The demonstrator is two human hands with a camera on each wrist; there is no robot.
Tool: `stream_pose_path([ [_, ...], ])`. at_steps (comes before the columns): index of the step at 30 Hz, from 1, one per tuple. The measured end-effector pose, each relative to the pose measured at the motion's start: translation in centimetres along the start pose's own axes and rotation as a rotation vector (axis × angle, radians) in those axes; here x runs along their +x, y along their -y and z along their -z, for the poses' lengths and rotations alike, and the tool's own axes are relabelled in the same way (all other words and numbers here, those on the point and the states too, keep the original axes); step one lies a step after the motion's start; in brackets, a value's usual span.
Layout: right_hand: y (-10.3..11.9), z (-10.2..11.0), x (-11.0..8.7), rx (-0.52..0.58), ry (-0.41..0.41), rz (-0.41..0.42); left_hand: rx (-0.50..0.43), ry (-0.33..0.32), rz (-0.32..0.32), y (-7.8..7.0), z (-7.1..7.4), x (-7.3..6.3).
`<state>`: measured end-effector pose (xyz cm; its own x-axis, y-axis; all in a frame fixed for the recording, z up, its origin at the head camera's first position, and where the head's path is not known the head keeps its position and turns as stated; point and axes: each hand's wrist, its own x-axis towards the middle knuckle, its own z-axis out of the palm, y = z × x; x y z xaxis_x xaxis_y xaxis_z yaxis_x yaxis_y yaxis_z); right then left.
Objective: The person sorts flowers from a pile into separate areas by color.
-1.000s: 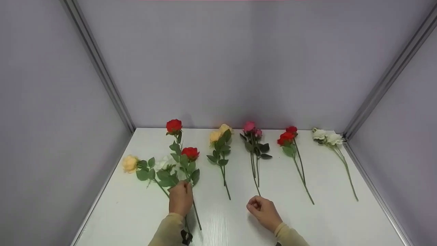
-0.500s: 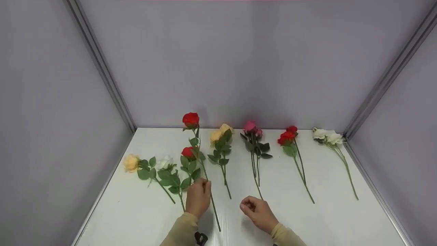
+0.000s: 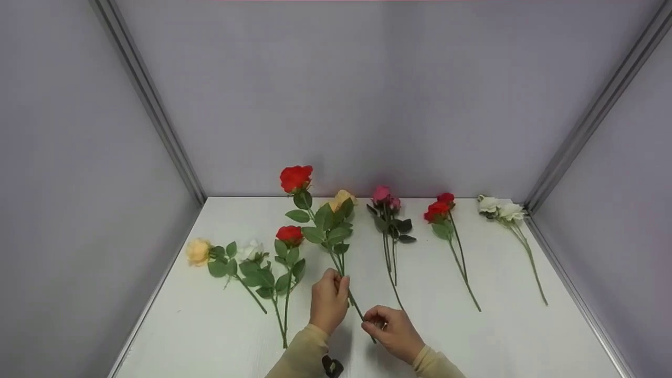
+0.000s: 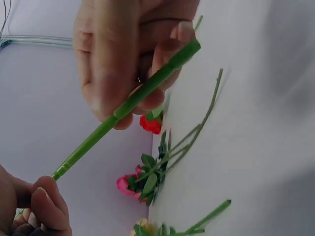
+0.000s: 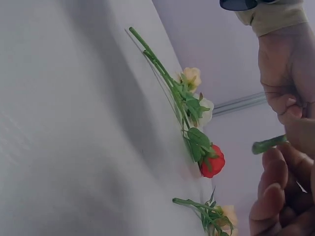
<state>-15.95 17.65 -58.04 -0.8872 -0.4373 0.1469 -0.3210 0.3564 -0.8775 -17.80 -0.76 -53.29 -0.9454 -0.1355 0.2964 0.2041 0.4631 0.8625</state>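
My left hand (image 3: pixel 329 302) grips the green stem of a long red rose (image 3: pixel 296 178), whose bloom points toward the back wall. Lower down the same stem, the thumb and curled fingers of my right hand (image 3: pixel 394 333) pinch it near its cut end. The left wrist view shows the stem (image 4: pixel 93 140) slanting between both hands, clear of the table. In the right wrist view, the stem's end (image 5: pixel 268 144) sticks out between thumb and finger. The held rose's leaves partly cover a pair of yellow roses (image 3: pixel 344 199) lying behind it.
Left on the white table (image 3: pixel 210 336) lie a yellow rose (image 3: pixel 199 252), a white rose (image 3: pixel 252 250) and a shorter red rose (image 3: pixel 290 234). Pink roses (image 3: pixel 382 194), red roses (image 3: pixel 437 211) and white roses (image 3: pixel 509 211) lie rightward. Grey walls (image 3: pixel 336 94) enclose the table.
My left hand has carried the long red rose rightward, away from the white and shorter red roses. My right hand has shifted slightly left and now holds the stem's lower end.
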Motion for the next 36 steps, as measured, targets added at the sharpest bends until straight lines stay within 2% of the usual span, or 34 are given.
stream_pose_path([
  [3, -0.2, 0.1, -0.3, 0.01, -0.013, -0.003, -0.014, -0.016, 0.012, -0.1, -0.4, 0.0],
  [9, -0.4, 0.2, -0.6, -0.059, -0.061, 0.043, -0.048, -0.029, 0.034, 0.1, -0.7, -0.1],
  [15, -0.8, 0.3, -0.7, -0.1, -0.166, 0.116, -0.126, 0.075, 0.038, 0.3, -0.5, -0.2],
  [19, -1.2, 0.8, -0.6, -0.149, -0.256, 0.165, -0.113, 0.145, 0.044, 0.8, 0.0, -0.3],
  [23, -1.6, 2.0, -0.6, -0.153, -0.305, 0.153, -0.063, 0.162, 0.049, 1.6, 0.9, -0.3],
  [29, -2.3, 5.1, -0.6, -0.177, -0.383, 0.058, 0.078, 0.112, 0.039, 3.3, 2.9, -0.2],
  [36, -3.8, 9.3, -0.8, -0.269, -0.489, 0.013, 0.291, 0.056, 0.045, 6.7, 5.8, 0.1],
])
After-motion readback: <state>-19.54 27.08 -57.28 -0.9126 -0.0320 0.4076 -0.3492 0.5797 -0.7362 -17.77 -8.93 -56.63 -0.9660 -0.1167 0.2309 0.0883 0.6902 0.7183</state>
